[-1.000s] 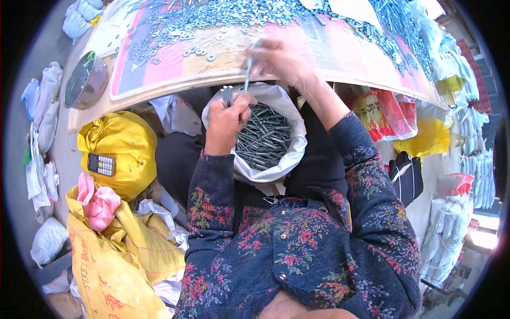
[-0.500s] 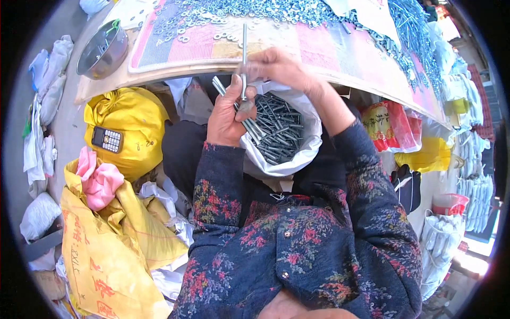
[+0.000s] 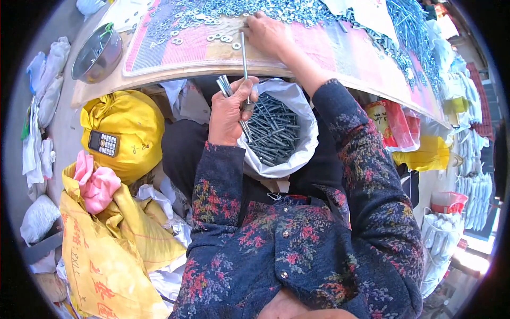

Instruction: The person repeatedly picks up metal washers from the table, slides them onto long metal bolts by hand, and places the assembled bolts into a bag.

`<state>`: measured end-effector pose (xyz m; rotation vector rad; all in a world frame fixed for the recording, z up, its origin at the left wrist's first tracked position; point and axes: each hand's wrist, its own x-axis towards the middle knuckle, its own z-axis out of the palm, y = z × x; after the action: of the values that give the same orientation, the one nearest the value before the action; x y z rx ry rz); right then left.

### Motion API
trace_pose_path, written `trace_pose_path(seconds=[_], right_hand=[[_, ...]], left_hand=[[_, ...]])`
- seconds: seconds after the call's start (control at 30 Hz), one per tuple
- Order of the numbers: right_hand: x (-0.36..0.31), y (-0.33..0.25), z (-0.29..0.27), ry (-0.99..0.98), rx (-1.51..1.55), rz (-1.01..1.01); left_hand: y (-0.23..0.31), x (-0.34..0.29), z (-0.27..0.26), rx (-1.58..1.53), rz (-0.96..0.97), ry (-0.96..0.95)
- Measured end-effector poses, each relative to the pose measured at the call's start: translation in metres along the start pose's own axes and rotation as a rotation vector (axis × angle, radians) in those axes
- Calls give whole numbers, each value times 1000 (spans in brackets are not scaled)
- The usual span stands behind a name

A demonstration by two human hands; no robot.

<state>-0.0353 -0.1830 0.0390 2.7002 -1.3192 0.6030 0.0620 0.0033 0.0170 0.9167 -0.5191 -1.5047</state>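
Note:
In my left hand (image 3: 227, 119) I grip several long metal bolts. One bolt (image 3: 244, 57) stands upright out of the fingers, its thick lower end beside the thumb; the others (image 3: 223, 86) lean in a bundle across the palm. Below and beside this hand, a white sack (image 3: 307, 146) holds a heap of dark grey bolts (image 3: 273, 130). My right hand (image 3: 268, 36) rests on the table at the edge of the loose washers (image 3: 199, 18). Its fingers are bunched together, and whatever lies between the fingertips is hidden.
The table (image 3: 319, 53) carries a striped mat, with piled long bolts (image 3: 411, 26) at its right. On its left corner stands a metal bowl (image 3: 98, 56). A yellow bag (image 3: 130, 127) with a phone (image 3: 103, 143) sits left of my legs; a red bag (image 3: 390, 125) lies under the table's right side.
My right hand has left the upright bolt beside my left hand and moved forward onto the washers. My left hand keeps its grip on the bolts and has barely shifted.

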Motion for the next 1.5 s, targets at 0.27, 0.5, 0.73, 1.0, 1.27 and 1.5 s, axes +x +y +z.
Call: trace_pose_path(seconds=[0.27,0.5,0.73,1.0,1.27,1.5], right_hand=[[-11,4,12,126,199,105],[-55,6,-28,-46,1622,658],[-66,-12,-37,67,1352,615],[-89,-25,-43,34,566,-272],[-2,64,25,184,-76,144],[1,54,36,138,455,345]], left_hand=[[-12,3,1,59,5,17],[1,3,17,194,26,-132],[-2,-11,13,94,-43,-166],[-2,1,-4,-261,-73,-46],[-18,18,12,-64,-80,-69],[-17,10,10,-8,-67,-88]])
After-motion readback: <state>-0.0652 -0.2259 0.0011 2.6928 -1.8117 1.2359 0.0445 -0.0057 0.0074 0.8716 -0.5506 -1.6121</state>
